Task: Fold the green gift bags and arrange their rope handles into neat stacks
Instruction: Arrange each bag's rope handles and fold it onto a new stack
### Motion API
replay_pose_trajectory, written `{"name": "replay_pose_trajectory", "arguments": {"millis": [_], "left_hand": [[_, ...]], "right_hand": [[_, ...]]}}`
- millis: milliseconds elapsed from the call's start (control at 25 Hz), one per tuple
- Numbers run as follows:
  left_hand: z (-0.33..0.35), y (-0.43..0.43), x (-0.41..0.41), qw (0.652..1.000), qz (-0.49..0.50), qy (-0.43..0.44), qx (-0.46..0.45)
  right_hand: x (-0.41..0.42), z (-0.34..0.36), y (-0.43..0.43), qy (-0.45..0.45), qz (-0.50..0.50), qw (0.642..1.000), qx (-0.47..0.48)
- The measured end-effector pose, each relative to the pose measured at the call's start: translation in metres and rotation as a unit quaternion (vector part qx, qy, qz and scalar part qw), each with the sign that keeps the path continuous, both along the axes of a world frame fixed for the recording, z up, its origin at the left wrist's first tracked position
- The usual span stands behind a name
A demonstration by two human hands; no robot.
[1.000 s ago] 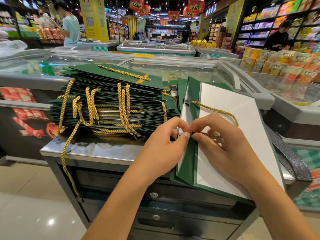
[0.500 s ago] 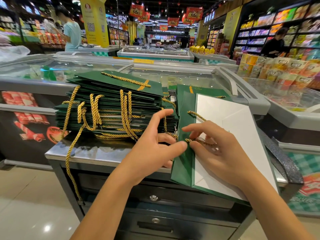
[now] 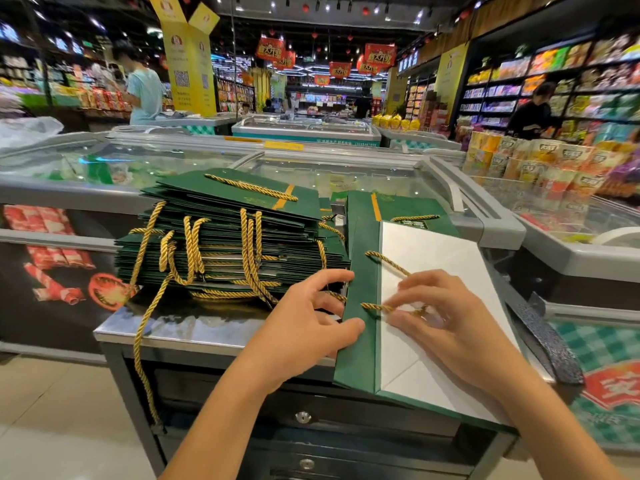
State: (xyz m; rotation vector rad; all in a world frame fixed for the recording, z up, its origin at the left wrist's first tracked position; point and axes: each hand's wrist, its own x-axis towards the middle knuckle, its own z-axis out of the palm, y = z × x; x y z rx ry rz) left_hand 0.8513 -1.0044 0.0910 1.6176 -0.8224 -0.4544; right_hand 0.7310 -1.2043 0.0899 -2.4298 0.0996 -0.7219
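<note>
I'm looking down on one gift bag [image 3: 360, 358] lying flat at the right end of the steel counter [image 3: 194, 329]. Its white inside faces up, a green fold runs along its left side, and its near corner hangs over the counter edge. Both hands are on it.

The left hand [image 3: 304, 327] is at the bag's left edge. The thumb lies across the green fold and the fingers are fanned out, with their tips slipping out of sight behind the edge, so it grips the bag there. The right hand [image 3: 453, 327] rests on the white panel, blurred, with thumb and forefinger pinching the gold rope handle [image 3: 387, 261] just right of the fold. The rope loops away from that pinch, up across the white.

Just left of the left hand sits the tall stack of folded bags [image 3: 221, 237], with gold handles draped down its near face. One long loose rope [image 3: 140, 348] dangles past the counter edge toward the floor. Another green bag [image 3: 408, 206] lies under the far end of the one I'm handling. A dark strap [image 3: 543, 341] lies off to the right, and freezer chests [image 3: 446, 181] stand behind.
</note>
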Motion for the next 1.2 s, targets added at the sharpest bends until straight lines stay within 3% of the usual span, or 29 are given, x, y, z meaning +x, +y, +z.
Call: {"name": "replay_pose_trajectory", "arguments": {"millis": [120, 280, 440, 600, 800, 920, 1040, 1200], "left_hand": [[-0.002, -0.001, 0.000, 1.000, 0.003, -0.002, -0.006], [-0.002, -0.003, -0.001, 0.999, 0.003, 0.029, -0.022], [0.002, -0.004, -0.002, 0.998, -0.006, 0.065, -0.012], [0.013, -0.002, -0.006, 0.996, -0.024, 0.081, 0.002], [0.033, 0.003, -0.023, 0.988, -0.068, 0.108, -0.087], [0.058, -0.003, -0.036, 0.974, -0.089, 0.149, -0.146], [0.082, -0.005, -0.042, 0.976, -0.078, 0.112, -0.172], [0.106, -0.002, -0.040, 0.976, -0.066, 0.066, -0.197]], "right_hand": [[0.002, -0.001, -0.002, -0.087, -0.039, 0.991, 0.095], [-0.002, 0.000, -0.008, -0.178, -0.134, 0.940, 0.258], [-0.003, 0.002, -0.001, -0.173, -0.116, 0.942, 0.265], [-0.006, 0.005, 0.009, -0.160, -0.106, 0.967, 0.168], [-0.009, 0.030, 0.018, -0.131, -0.101, 0.982, 0.091], [-0.014, 0.054, 0.023, -0.107, -0.071, 0.985, 0.114], [-0.021, 0.079, 0.024, -0.079, -0.051, 0.987, 0.133], [-0.029, 0.102, 0.010, -0.180, -0.101, 0.948, 0.241]]}}
